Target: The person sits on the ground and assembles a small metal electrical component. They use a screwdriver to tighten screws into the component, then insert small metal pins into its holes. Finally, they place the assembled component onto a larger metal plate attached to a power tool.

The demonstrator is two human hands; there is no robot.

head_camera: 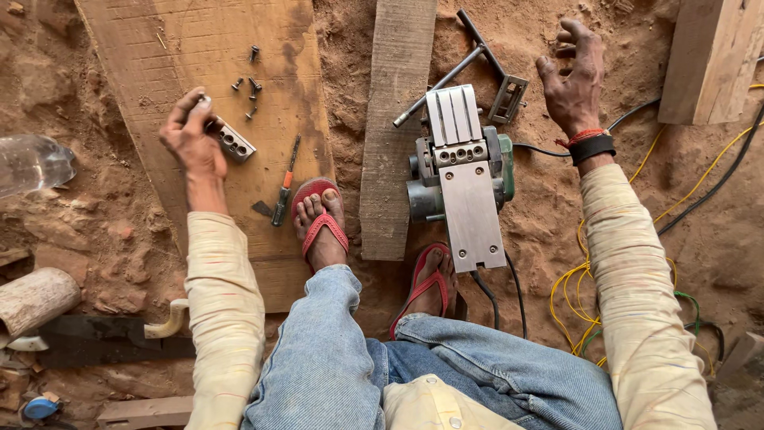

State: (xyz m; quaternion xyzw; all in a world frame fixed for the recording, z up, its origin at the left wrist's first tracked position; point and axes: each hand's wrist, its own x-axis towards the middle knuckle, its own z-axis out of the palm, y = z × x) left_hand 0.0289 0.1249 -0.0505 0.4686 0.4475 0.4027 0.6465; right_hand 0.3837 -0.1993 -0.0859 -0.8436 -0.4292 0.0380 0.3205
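A: Your left hand (191, 131)?
B: Fingers pinching the drilled metal bar (231, 141) over the plank (199, 48), screws (248, 82) just beyond.
A: Right hand (574, 76)?
B: Fingers spread, empty, hovering beside the upturned planer (461, 179).

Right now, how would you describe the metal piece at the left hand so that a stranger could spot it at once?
Start at the wide wooden plank lying on the sandy ground on the left. Near its middle the left hand touches a short grey metal bar. Unlike the loose dark screws above it and the orange-handled screwdriver below, it is a flat block with a row of round holes.
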